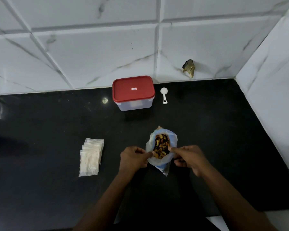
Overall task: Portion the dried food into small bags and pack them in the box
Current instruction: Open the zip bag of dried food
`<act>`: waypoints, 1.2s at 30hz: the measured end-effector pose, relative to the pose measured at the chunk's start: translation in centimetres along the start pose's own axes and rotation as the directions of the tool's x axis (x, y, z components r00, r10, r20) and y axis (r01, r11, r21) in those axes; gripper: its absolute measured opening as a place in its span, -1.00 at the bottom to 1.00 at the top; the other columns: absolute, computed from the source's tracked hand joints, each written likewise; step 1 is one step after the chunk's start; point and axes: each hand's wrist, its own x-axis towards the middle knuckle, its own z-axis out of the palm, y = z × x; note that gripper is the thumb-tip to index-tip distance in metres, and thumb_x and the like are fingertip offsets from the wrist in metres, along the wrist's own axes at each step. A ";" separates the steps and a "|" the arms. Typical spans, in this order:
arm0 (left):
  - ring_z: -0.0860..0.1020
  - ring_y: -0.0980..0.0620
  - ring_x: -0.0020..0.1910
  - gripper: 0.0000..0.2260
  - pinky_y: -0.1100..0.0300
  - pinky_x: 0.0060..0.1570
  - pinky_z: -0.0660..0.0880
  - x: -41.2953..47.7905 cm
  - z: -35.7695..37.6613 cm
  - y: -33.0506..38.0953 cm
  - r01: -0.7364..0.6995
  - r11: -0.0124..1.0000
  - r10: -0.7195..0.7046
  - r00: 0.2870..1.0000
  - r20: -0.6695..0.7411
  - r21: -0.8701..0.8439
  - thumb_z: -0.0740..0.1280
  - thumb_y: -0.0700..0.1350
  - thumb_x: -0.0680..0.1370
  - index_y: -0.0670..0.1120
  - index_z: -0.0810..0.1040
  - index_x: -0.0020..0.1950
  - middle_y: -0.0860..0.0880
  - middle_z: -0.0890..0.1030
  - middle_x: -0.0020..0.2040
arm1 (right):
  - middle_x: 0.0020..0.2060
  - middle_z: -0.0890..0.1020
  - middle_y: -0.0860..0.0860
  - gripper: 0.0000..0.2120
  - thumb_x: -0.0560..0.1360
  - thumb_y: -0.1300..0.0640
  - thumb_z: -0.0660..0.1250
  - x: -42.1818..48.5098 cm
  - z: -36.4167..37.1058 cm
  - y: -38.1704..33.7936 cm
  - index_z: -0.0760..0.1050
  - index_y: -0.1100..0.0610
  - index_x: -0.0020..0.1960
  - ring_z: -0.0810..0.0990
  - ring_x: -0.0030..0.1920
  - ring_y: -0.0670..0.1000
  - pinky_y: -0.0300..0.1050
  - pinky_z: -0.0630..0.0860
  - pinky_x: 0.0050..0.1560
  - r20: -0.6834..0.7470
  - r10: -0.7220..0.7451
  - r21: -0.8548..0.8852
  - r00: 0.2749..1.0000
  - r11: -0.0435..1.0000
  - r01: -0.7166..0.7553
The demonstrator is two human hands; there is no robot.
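Lying at the left of the dark bench (40, 130) is a fanned stack of small bags (91, 156), well apart from the rest. Next, the left hand (133, 158) pinches the left rim of the food bag (157, 161), fingers curled. The bag stands open, with dried food (162, 145) showing inside. Behind, by the wall (90, 55), stands the box (134, 105), its red lid (133, 88) on, with a white scoop (163, 95) just right of it. The right hand (188, 157) pinches the bag's right rim.

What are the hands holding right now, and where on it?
The food bag, by its open rim: left hand pinches the left edge, right hand the right edge.
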 end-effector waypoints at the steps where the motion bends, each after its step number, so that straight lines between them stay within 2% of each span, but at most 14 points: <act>1: 0.68 0.14 -0.27 -0.85 0.36 -0.34 0.57 -0.1 0.0 0.1 0.026 0.999 -0.026 1.000 0.009 -0.032 0.54 -0.05 0.50 -0.06 0.63 -0.03 -0.04 0.71 -0.12 | -0.15 0.73 0.13 -0.75 0.45 0.10 0.54 -0.2 0.0 -0.1 0.64 0.22 0.05 0.70 -0.23 0.01 -0.15 0.63 -0.22 0.020 0.009 0.055 1.000 0.998 -0.010; 4: 0.71 0.04 -0.10 -0.85 0.26 -0.25 0.62 -0.4 -0.3 0.4 0.171 0.940 -0.142 0.983 0.118 -0.294 0.50 -0.15 0.53 -0.14 0.66 0.07 -0.12 0.72 0.01 | -0.06 0.73 0.17 -0.80 0.51 0.19 0.47 -0.8 -0.3 -0.2 0.63 0.23 0.10 0.70 -0.10 0.06 -0.11 0.65 -0.18 0.110 0.041 0.219 0.993 0.974 -0.064; 7: 0.70 -0.05 -0.03 -0.80 0.15 -0.25 0.68 -0.6 -0.5 0.3 0.387 0.667 -0.230 0.920 0.318 -0.637 0.46 -0.23 0.54 -0.24 0.65 0.16 -0.20 0.72 0.06 | 0.01 0.69 0.20 -0.80 0.52 0.25 0.43 -0.9 -1.0 0.0 0.60 0.26 0.14 0.67 -0.01 0.10 -0.06 0.65 -0.17 0.215 0.106 0.435 0.971 0.880 -0.192; 9: 0.70 -0.08 -0.05 -0.77 0.11 -0.26 0.70 -0.6 -0.4 0.0 0.482 0.450 -0.233 0.876 0.423 -0.751 0.44 -0.27 0.54 -0.27 0.64 0.18 -0.24 0.72 0.00 | -0.04 0.69 0.20 -0.76 0.49 0.26 0.43 -0.6 -1.4 0.2 0.59 0.28 0.15 0.66 -0.05 0.10 -0.07 0.66 -0.22 0.286 0.154 0.529 0.946 0.797 -0.290; 11: 0.70 -0.09 -0.05 -0.75 0.09 -0.23 0.71 -0.5 -0.2 -0.3 0.511 0.310 -0.211 0.859 0.466 -0.802 0.43 -0.28 0.52 -0.29 0.63 0.18 -0.26 0.71 -0.03 | -0.07 0.67 0.20 -0.75 0.49 0.25 0.42 -0.3 -1.7 0.5 0.59 0.28 0.16 0.63 -0.08 0.08 -0.08 0.62 -0.18 0.339 0.187 0.584 0.922 0.727 -0.362; 13: 0.69 -0.09 -0.01 -0.75 0.06 -0.19 0.71 -0.6 0.3 -0.5 0.512 0.230 -0.197 0.858 0.475 -0.828 0.41 -0.27 0.54 -0.29 0.62 0.20 -0.27 0.71 -0.01 | -0.10 0.65 0.18 -0.79 0.54 0.24 0.37 0.1 -1.8 1.1 0.58 0.27 0.16 0.61 -0.13 0.06 -0.09 0.56 -0.19 0.370 0.195 0.639 0.909 0.657 -0.401; 16: 0.67 -0.09 0.03 -0.80 0.01 -0.11 0.70 -1.1 1.2 -0.8 0.487 0.148 -0.182 0.869 0.460 -0.861 0.34 -0.24 0.62 -0.28 0.61 0.21 -0.27 0.69 0.02 | -0.22 0.61 0.15 -0.84 0.60 0.25 0.27 0.8 -1.6 1.9 0.56 0.23 0.13 0.52 -0.26 0.00 -0.13 0.47 -0.33 0.400 0.193 0.710 0.896 0.553 -0.436; 21: 0.63 -0.09 0.01 -0.78 0.01 -0.04 0.69 -1.4 3.0 -0.8 0.413 0.034 -0.187 0.897 0.400 -0.910 0.22 -0.21 0.70 -0.29 0.55 0.26 -0.24 0.64 -0.01 | -0.25 0.48 0.11 -0.81 0.65 0.28 0.11 1.2 -0.1 1.8 0.50 0.26 0.03 0.35 -0.30 -0.04 -0.20 0.26 -0.26 0.381 0.212 0.821 0.900 0.370 -0.435; 24: 0.60 -0.08 -0.03 -0.74 0.08 -0.04 0.64 -1.1 3.6 -0.7 0.387 0.052 -0.213 0.905 0.368 -0.921 0.13 -0.20 0.73 -0.30 0.52 0.30 -0.24 0.62 0.03 | -0.21 0.50 0.14 -0.77 0.67 0.26 0.07 1.6 0.5 1.7 0.49 0.27 0.09 0.36 -0.29 -0.02 -0.18 0.28 -0.25 0.374 0.236 0.829 0.897 0.349 -0.438; 26: 0.60 -0.08 -0.01 -0.72 0.11 -0.01 0.55 -0.8 3.9 -0.9 0.387 0.112 -0.232 0.906 0.354 -0.915 0.12 -0.19 0.73 -0.26 0.53 0.32 -0.22 0.64 0.08 | -0.20 0.51 0.14 -0.75 0.65 0.25 0.07 1.7 0.7 1.8 0.51 0.26 0.10 0.37 -0.29 -0.01 -0.17 0.30 -0.24 0.348 0.242 0.819 0.906 0.392 -0.419; 28: 0.60 -0.07 0.01 -0.71 0.11 0.00 0.53 -0.4 3.9 -1.2 0.377 0.250 -0.257 0.914 0.314 -0.892 0.12 -0.19 0.72 -0.22 0.56 0.32 -0.19 0.65 0.09 | -0.20 0.51 0.14 -0.76 0.64 0.24 0.09 1.7 0.6 1.9 0.53 0.25 0.09 0.38 -0.30 -0.01 -0.16 0.32 -0.23 0.307 0.234 0.771 0.923 0.508 -0.385; 30: 0.60 -0.08 0.04 -0.75 0.07 0.06 0.53 -0.3 3.6 -1.5 0.331 0.439 -0.267 0.936 0.230 -0.835 0.15 -0.19 0.71 -0.19 0.59 0.25 -0.17 0.66 0.10 | -0.20 0.54 0.13 -0.80 0.61 0.23 0.14 1.9 0.5 2.1 0.54 0.23 0.08 0.43 -0.29 0.01 -0.14 0.38 -0.25 0.239 0.231 0.674 0.943 0.659 -0.333; 33: 0.62 -0.07 0.06 -0.82 0.02 0.12 0.54 -0.1 2.6 -2.1 0.250 0.727 -0.218 0.967 0.130 -0.640 0.21 -0.19 0.68 -0.15 0.59 0.16 -0.16 0.67 0.08 | -0.17 0.58 0.14 -0.84 0.61 0.21 0.22 2.2 0.3 2.1 0.55 0.23 0.08 0.51 -0.25 0.05 -0.09 0.47 -0.28 0.063 0.198 0.497 0.978 0.844 -0.203; 36: 0.65 -0.04 0.12 -0.79 0.07 0.08 0.56 0.4 1.9 -2.3 0.160 0.861 -0.132 0.987 0.093 -0.483 0.24 -0.14 0.66 -0.09 0.58 0.24 -0.11 0.69 0.12 | -0.03 0.64 0.13 -0.86 0.63 0.14 0.26 2.2 -0.1 1.8 0.56 0.15 0.11 0.59 -0.12 0.06 -0.09 0.56 -0.23 -0.070 0.110 0.222 0.991 0.971 -0.092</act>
